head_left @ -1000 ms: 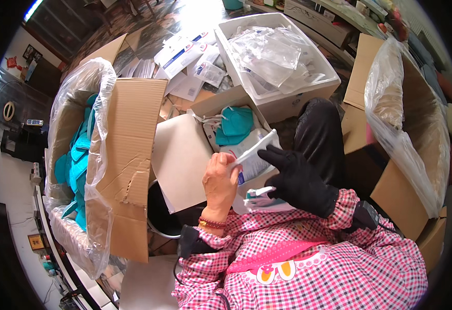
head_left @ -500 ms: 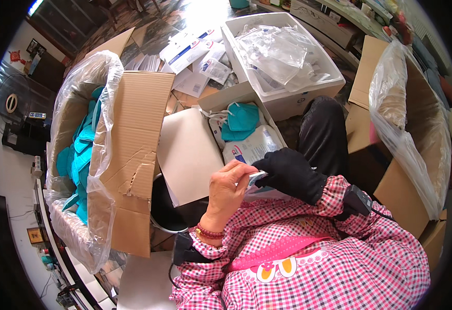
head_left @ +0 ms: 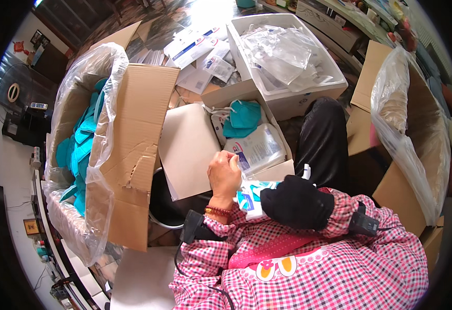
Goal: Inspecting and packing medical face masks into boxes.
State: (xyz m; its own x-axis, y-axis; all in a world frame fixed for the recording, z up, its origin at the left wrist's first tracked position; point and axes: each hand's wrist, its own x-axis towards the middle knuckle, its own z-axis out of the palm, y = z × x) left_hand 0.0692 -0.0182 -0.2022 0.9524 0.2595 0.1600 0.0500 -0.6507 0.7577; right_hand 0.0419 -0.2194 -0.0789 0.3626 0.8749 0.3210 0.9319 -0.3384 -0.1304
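Left hand point(head_left: 225, 174) pinches the top of a sealed mask packet point(head_left: 250, 199). Right hand point(head_left: 295, 201), black-gloved, closed around the packet's lower end. Small white box point(head_left: 283, 169) of packets just beyond both.

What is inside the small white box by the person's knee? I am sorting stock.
The small white box holds teal masks and a clear packet. Whatever lies beneath them is covered.

White-and-blue flat packets point(head_left: 197, 51) lie far left; clear bags point(head_left: 283, 51) fill the far white tub point(head_left: 308, 95); another packet point(head_left: 259, 150) lies centre.
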